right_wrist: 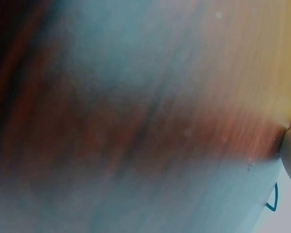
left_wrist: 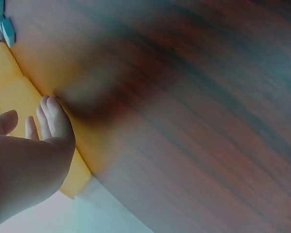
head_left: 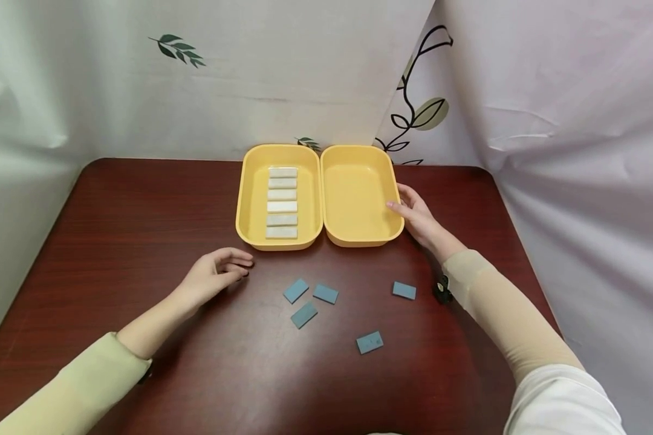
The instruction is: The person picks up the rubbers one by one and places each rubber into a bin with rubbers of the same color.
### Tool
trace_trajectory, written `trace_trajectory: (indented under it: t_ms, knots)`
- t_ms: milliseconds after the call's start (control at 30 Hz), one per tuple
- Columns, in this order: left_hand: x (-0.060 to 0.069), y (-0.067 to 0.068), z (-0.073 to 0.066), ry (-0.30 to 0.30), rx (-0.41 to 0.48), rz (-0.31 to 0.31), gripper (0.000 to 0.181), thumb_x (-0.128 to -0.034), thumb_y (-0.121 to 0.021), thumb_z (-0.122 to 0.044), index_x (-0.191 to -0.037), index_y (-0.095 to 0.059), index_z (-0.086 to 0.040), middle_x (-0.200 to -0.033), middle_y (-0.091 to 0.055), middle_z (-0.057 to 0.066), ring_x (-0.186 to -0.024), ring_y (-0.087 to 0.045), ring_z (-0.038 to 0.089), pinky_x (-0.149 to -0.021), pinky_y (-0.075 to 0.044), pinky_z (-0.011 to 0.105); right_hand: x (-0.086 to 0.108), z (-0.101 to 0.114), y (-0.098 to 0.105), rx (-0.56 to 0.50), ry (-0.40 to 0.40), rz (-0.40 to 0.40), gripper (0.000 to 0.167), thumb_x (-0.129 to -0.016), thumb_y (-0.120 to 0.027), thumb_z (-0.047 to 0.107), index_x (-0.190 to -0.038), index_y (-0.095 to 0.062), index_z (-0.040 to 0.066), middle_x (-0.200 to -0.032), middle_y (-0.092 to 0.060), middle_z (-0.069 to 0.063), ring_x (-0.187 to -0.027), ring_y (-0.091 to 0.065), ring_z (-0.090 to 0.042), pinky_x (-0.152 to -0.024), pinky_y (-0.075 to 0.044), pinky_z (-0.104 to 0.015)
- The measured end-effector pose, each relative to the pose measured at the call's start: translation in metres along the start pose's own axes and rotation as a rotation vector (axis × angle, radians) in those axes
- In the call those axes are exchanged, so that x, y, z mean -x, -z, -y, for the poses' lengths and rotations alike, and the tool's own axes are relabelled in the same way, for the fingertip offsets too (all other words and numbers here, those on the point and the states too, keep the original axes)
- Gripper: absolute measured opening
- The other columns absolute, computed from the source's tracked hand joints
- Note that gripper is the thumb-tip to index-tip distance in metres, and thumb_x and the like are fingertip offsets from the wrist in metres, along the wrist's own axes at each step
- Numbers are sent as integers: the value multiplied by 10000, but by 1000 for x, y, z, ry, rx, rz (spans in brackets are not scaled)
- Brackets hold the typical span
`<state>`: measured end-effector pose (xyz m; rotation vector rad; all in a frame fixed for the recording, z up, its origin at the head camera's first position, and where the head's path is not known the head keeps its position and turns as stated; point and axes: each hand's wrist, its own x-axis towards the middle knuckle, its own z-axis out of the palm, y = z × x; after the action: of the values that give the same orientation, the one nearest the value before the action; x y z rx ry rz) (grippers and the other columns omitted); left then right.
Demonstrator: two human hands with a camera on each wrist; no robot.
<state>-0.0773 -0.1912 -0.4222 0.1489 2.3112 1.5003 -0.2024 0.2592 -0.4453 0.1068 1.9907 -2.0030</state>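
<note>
Two yellow plastic boxes stand side by side at the back of the table. Inside the left box (head_left: pixel 241 205), several whitish rectangular tiles (head_left: pixel 282 206) lie in one column; the right box (head_left: pixel 361 193) has a bare floor. My right hand (head_left: pixel 421 220) holds the right box by its right wall, thumb over the rim and fingers outside. Just in front of the left box's near left corner, my left hand (head_left: pixel 212 275) holds nothing, its fingers loosely bent. Several blue-grey tiles (head_left: pixel 325 294) lie scattered on the table before the boxes, one blue-grey tile (head_left: pixel 370 342) nearest the front.
The dark red wooden table (head_left: pixel 141 205) has its back edge just behind the boxes. White curtains (head_left: pixel 223 78) with leaf prints hang behind it and along both sides. A dark round object (head_left: pixel 442 290) sits at the right sleeve's cuff.
</note>
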Motion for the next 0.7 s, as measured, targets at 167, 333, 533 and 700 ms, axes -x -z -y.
trace_trajectory:
  t_ms: [167,333,533,700]
  knots:
    - [-2,-13,-2,-72,-138,15,276,-961,-670,10,-1234,-711,14,-1181,-763,207,-970,-742,175,-726,-556,196,0,-1,-1,-17,6,-1,655,-1087,-550,76,-1668,-247,71,-1669,-342,-155,-1308,-517,-108,-923,-555,-129]
    - [-6,-24,-4,-135,-209,45,277,-940,-692,37,-1208,-725,-22,-1173,-767,151,-1010,-744,250,-776,-585,213,0,-1,-1,-18,17,-6,640,-1086,-552,72,-1658,-266,63,-1582,-420,-103,-1238,-549,-76,-912,-564,-139]
    - [-11,-36,-7,-191,-244,75,275,-923,-715,57,-1185,-729,-25,-1160,-767,136,-997,-739,239,-833,-605,241,-1,-2,0,-20,26,-8,637,-1082,-557,68,-1653,-275,51,-1467,-488,-14,-1216,-558,-68,-909,-566,-142]
    - [-13,-45,-11,-244,-304,87,278,-906,-752,55,-1170,-734,-30,-1146,-766,117,-976,-723,224,-843,-618,295,-1,-3,0,-12,20,-7,641,-1084,-560,82,-1656,-271,59,-1511,-465,-50,-1219,-557,-69,-913,-564,-142]
